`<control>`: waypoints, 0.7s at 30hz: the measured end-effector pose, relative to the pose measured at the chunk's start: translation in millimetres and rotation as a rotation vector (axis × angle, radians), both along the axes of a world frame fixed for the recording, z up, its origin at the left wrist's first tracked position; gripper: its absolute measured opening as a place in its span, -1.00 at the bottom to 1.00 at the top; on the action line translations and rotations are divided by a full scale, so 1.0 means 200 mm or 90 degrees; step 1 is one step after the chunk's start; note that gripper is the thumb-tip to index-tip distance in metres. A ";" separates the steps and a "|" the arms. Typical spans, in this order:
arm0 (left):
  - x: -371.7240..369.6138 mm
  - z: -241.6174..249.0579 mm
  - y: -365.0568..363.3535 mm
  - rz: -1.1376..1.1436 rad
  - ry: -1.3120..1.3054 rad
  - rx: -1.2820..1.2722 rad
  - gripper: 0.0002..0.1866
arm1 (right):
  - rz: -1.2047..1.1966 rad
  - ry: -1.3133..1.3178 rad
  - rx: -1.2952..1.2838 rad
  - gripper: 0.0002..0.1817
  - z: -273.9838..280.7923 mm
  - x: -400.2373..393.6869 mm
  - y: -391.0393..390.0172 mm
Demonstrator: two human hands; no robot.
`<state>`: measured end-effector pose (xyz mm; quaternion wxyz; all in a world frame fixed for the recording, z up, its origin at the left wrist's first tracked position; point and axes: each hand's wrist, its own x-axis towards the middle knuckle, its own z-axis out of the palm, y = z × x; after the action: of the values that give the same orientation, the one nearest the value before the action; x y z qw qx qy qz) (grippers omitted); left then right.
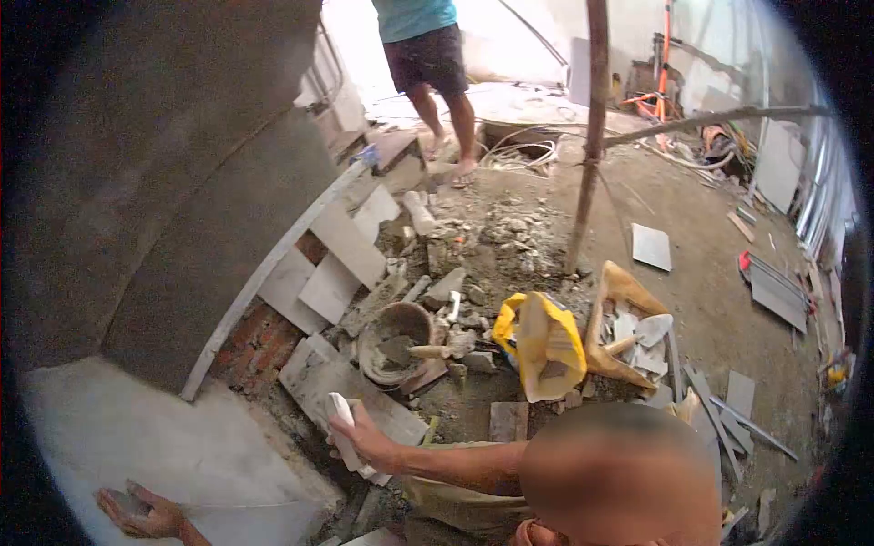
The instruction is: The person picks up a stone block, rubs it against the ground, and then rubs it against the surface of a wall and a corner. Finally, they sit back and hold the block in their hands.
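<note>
At the lower left, my left hand (144, 514) is beside a smooth grey surface (228, 455). Its fingers are curled round a small greyish piece that is too unclear to name. A thin pale line runs from near the wrist across that surface. My right hand is out of view. A co-worker's arm stretches in from the lower right, and that person's hand (369, 439) grips a narrow white piece (343, 409) over a large grey slab (319, 378).
A bucket of mortar (401, 346), a yellow bag (542, 346) and a tray of broken pieces (605, 337) stand mid-view amid rubble. Tiles (341, 241) lean by a curved pale strip (273, 255). Another person (426, 55) stands behind, left of a wooden pole (592, 136).
</note>
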<state>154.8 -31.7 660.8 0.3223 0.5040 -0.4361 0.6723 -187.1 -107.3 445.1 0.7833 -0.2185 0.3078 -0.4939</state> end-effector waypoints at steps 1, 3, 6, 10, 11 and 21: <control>0.04 0.00 0.00 -0.010 -0.014 0.007 -0.57 | -0.009 0.002 0.001 -0.50 -0.05 -0.03 0.02; 0.08 -0.01 -0.01 -0.044 -0.023 -0.027 -0.58 | 0.020 0.116 -0.128 -0.46 -0.21 -0.09 0.07; -0.01 0.00 -0.02 0.033 -0.010 -0.059 -0.61 | 0.082 0.043 -0.091 -0.52 -0.23 -0.16 0.23; -0.20 0.03 -0.02 -0.067 -0.043 -0.077 -0.41 | 0.193 -0.067 0.094 -0.60 -0.13 -0.24 0.42; -0.20 0.02 -0.03 -0.071 -0.036 -0.069 -0.41 | 0.252 0.057 0.025 -0.57 -0.20 -0.22 0.41; -0.13 -0.02 -0.02 -0.087 -0.003 -0.021 -0.34 | 0.121 0.310 -0.326 -0.23 -0.13 -0.39 0.73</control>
<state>128.8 -36.7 656.1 0.3749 0.4660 -0.4589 0.6570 -265.8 39.5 418.6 0.6495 -0.5462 0.3301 -0.4134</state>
